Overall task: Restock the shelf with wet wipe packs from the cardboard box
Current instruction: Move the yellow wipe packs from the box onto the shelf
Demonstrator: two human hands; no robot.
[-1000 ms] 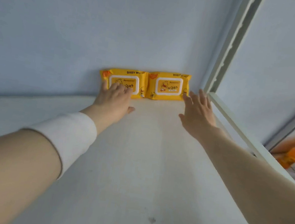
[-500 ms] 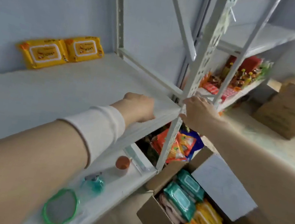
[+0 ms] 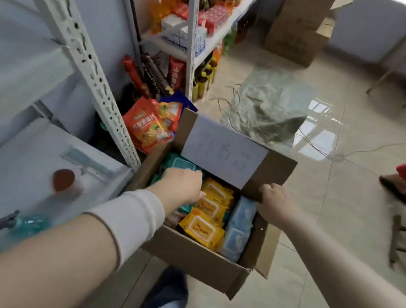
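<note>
Cardboard box (image 3: 190, 256) stands open on the floor tiles (image 3: 322, 223), just beside the shelving upright (image 3: 79, 58), and both hands are now at it.

Change noted: 1 second ago both hands lay flat against 2 yellow packs at the back of the upper shelf (image 3: 13, 69), hard against the wall. 0.5 seconds ago they had drawn back to the board's front edge. That corner and those 2 packs are out of view now. Judgement: 1 placement is complete and a fresh pick is beginning. The board showed much bare surface, so the restock looks to be at an early stage.

Stock in the box: teal packs (image 3: 178, 163) at the far left, yellow packs (image 3: 203, 228) in the middle row, pale blue packs (image 3: 239, 221) on the right, all packed close together.

Left hand (image 3: 181, 186): back of the hand faces the camera and the hand is down on the teal packs. Its fingers are bent downward and held together, with the thumb reaching toward the yellow row. The fingertips are hidden, so whether they have closed round a pack cannot be told.

Right hand (image 3: 277, 203): at the foot of the raised flap (image 3: 225, 154) that carries a white paper label, above the pale blue packs. Knuckles are uppermost and the fingers are curled under. Whether it holds the flap, a pack or nothing cannot be told.

Risk: the packs sit tight, so a neighbour may lift with the 1 chosen.
</note>
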